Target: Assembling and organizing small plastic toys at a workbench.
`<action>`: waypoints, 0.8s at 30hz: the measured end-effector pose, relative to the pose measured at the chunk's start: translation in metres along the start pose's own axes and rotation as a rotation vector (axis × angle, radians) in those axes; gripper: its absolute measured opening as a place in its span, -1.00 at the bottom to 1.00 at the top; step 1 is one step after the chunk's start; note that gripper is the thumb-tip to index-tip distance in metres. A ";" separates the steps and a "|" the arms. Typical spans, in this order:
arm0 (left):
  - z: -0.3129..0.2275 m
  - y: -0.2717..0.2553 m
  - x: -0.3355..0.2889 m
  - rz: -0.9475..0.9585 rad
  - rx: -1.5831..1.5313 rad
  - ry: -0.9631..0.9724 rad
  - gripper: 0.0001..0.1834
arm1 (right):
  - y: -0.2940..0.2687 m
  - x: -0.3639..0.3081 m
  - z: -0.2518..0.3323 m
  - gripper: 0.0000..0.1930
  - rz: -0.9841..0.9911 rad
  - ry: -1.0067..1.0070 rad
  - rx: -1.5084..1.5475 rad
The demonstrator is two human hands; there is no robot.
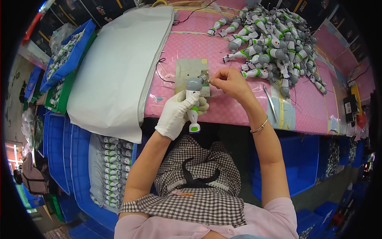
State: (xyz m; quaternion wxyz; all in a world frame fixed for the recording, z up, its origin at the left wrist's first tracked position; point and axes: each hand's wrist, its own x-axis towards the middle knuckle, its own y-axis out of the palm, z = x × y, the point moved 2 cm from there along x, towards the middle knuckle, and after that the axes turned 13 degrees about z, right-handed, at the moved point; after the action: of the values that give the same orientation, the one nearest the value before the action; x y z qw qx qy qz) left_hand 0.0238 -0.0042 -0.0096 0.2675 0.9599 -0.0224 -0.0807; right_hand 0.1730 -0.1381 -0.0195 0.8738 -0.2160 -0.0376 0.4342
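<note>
My left hand (175, 113), in a white glove, is wrapped round a toy arm (193, 85) with a grey ball shoulder, white sleeve and green bands. The arm stands nearly upright in the view, its ball end away from me and its green-marked end toward my lap. Beneath the ball end lies a flat metal plate (184, 67) with a small fixture on its right side. My bare right hand (231, 83) is closed in a pinch at that fixture, close beside the grey end of the toy arm. What its fingertips hold is too small to make out.
A large heap of similar toy arms (274, 44) covers the table's back right. Metal tweezers (270, 104) lie near the front edge. White sheets (119, 59) cover the left side. Blue trays of parts (65, 59) stand beyond them; toy arms in rows (112, 171) fill a crate below.
</note>
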 end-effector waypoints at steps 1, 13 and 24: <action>0.000 0.000 0.000 -0.010 0.020 -0.025 -0.61 | 0.001 -0.001 -0.001 -0.86 0.004 -0.002 0.162; -0.010 -0.106 -0.172 -0.759 0.041 0.306 -0.74 | -0.025 0.078 -0.065 -0.87 -0.313 -0.137 1.562; 0.118 -0.264 -0.527 -2.130 0.527 -0.374 -0.53 | -0.169 0.103 -0.180 -0.84 -0.105 -0.138 1.271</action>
State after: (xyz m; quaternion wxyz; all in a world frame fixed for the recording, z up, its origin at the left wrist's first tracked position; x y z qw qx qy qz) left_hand -0.5152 0.2066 -0.1704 -0.1583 0.4882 0.7567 -0.4051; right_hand 0.4085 -0.2098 -0.1256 0.8470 0.3748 0.1606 0.3411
